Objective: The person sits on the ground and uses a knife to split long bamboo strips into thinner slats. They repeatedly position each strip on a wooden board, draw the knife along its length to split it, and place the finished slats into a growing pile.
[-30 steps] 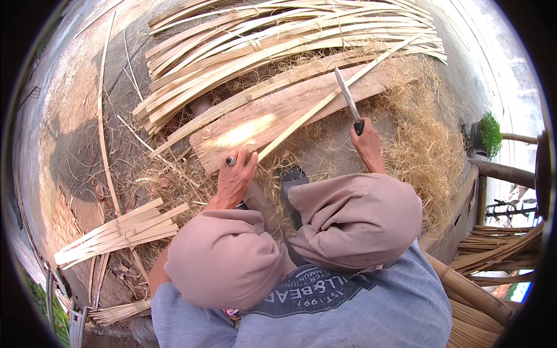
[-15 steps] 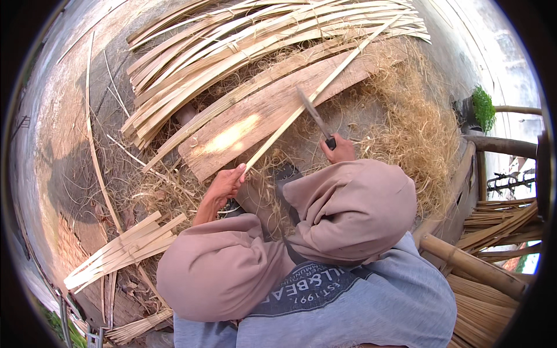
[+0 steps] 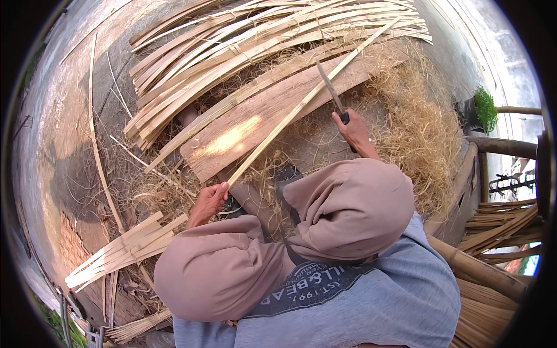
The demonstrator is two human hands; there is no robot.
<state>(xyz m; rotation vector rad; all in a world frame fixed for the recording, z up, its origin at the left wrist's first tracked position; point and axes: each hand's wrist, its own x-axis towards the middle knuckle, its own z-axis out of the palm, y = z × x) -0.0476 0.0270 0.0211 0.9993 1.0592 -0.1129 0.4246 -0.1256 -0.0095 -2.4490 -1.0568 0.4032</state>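
My left hand (image 3: pixel 211 199) pinches the near end of a long pale bamboo strip (image 3: pixel 278 126). The strip slants away to the upper right across a flat wooden board (image 3: pixel 200 157). In my right hand (image 3: pixel 353 129) is a knife (image 3: pixel 331 87), gripped by its black handle. Its blade points up and away, lying across the strip about midway along the board. From this view I cannot tell whether the edge touches the strip.
Beyond the board lies a large pile of split bamboo strips (image 3: pixel 232 56). Curly shavings (image 3: pixel 415 127) heap at its right. A smaller bundle of strips (image 3: pixel 125 249) rests at lower left. Thick bamboo poles (image 3: pixel 473 267) and a green plant (image 3: pixel 485 109) stand on the right.
My right hand has moved up and to the right with the knife, farther along the strip. My left hand has drawn back toward the lower left, still holding the strip's end.
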